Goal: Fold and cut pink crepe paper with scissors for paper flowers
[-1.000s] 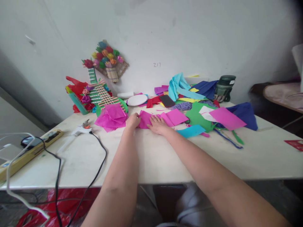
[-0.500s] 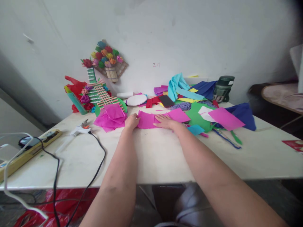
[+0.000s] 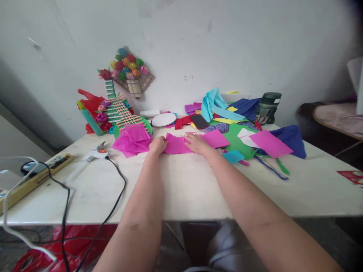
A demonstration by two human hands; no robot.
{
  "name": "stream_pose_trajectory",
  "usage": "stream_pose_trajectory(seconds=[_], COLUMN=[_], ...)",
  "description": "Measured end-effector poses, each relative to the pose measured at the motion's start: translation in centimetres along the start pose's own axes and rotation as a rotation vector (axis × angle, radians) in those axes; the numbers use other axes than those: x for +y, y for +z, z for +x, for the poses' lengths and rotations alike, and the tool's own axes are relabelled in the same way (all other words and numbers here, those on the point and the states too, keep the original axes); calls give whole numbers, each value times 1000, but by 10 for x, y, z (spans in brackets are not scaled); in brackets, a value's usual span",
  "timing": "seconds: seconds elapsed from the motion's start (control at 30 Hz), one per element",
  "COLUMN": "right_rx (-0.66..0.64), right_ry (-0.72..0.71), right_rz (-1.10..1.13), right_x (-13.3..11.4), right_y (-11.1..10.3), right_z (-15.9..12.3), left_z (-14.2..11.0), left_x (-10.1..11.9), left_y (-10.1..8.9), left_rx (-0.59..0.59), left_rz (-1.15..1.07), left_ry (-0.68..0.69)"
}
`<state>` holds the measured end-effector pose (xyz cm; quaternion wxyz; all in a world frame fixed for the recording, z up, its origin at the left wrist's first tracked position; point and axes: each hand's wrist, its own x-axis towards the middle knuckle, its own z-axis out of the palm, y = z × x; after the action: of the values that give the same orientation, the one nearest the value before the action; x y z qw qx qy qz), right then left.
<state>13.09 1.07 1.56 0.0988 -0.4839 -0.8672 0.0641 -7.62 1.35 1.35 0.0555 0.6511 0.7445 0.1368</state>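
A pink crepe paper strip (image 3: 175, 144) lies flat on the white table. My left hand (image 3: 159, 145) has its fingers curled together at the strip's left edge, pinching it. Over the strip's right part my right hand (image 3: 196, 142) rests palm down, fingers stretched out and holding nothing. Another pink paper piece (image 3: 217, 138) extends to the right from beneath that hand. Just left of my left hand sits a loose pile of pink crepe paper (image 3: 133, 139).
Behind lie a phone (image 3: 199, 121), a white disc (image 3: 163, 119) and purple yarn (image 3: 217, 127). Green paper (image 3: 236, 138) and a dark bottle (image 3: 269, 108) stand right. At left are a paper-flower guitar (image 3: 127, 113), a glue gun (image 3: 96, 153) with its cord, and a power strip (image 3: 56, 166).
My right hand has shifted slightly away from me, its fingers now nearer the strip's far edge. My left hand keeps its place at the left edge.
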Motion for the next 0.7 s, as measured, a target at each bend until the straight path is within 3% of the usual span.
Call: stream_pose_trajectory(seconds=[0.17, 0.33, 0.47, 0.7], right_rx=[-41, -190, -209, -198], right_ry=[-81, 10, 21, 28], right_rz=[35, -9, -24, -10], right_x=[-19, -17, -12, -11], right_y=[8, 12, 12, 16], right_z=[-1, -4, -3, -1], left_z=[1, 1, 2, 8], left_x=[0, 1, -2, -8], left_y=[1, -1, -1, 6], left_rx=[9, 3, 13, 19], left_rz=[-15, -45, -81, -387], left_ry=[0, -15, -11, -62])
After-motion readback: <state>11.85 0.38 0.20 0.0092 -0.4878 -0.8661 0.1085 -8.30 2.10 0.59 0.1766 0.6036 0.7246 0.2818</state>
